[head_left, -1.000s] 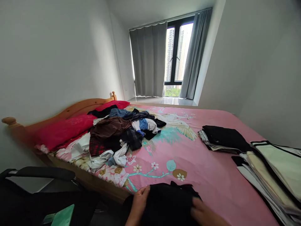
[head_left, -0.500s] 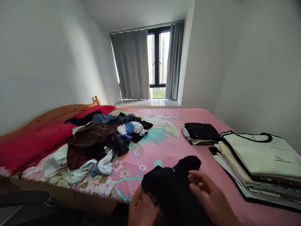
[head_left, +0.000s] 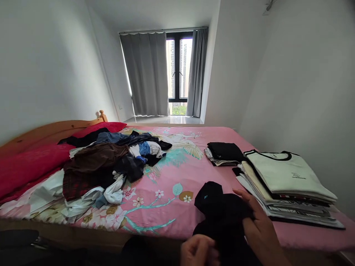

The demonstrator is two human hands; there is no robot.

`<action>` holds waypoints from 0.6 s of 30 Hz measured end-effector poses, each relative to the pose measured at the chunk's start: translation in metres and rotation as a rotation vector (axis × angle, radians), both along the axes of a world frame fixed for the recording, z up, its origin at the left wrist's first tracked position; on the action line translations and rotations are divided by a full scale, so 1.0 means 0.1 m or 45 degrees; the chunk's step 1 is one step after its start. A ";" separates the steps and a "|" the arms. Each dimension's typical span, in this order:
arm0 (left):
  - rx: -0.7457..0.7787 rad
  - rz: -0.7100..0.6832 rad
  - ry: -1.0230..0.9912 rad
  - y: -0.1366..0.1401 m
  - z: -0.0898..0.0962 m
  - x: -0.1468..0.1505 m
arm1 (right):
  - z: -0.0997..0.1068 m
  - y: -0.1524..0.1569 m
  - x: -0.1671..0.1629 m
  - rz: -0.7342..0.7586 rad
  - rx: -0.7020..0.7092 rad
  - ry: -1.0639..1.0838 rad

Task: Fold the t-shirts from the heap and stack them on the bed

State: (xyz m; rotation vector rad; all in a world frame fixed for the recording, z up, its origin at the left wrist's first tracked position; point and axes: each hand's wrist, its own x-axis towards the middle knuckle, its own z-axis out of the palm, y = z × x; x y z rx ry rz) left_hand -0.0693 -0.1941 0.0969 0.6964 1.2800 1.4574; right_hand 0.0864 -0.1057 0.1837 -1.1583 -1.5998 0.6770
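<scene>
A black garment, its exact kind unclear, is bunched up at the near edge of the bed. My right hand grips its right side, fingers wrapped into the cloth. Lower down, my left hand is curled closed against the lower left part of the same cloth and slightly blurred. A small teal mark shows on the garment's upper left part. Its lower end runs out of the picture. To the right lies a stack of folded shirts, topped by a pale one with a dark neckline.
A smaller folded pile with black cloth on top sits behind the garment. Loose clothes lie heaped at left beside red pillows and a wooden headboard. Pink flowered bedding covers the bed. A dark object is at lower left.
The black garment and both hands have moved right across the view. My right hand, loose beside the cloth before, now grips it; my left hand has closed. The view has turned slightly right.
</scene>
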 end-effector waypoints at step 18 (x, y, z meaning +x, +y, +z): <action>-0.065 -0.462 -0.127 0.25 -0.48 -0.05 | -0.05 0.00 -0.12 -0.133 -0.425 0.705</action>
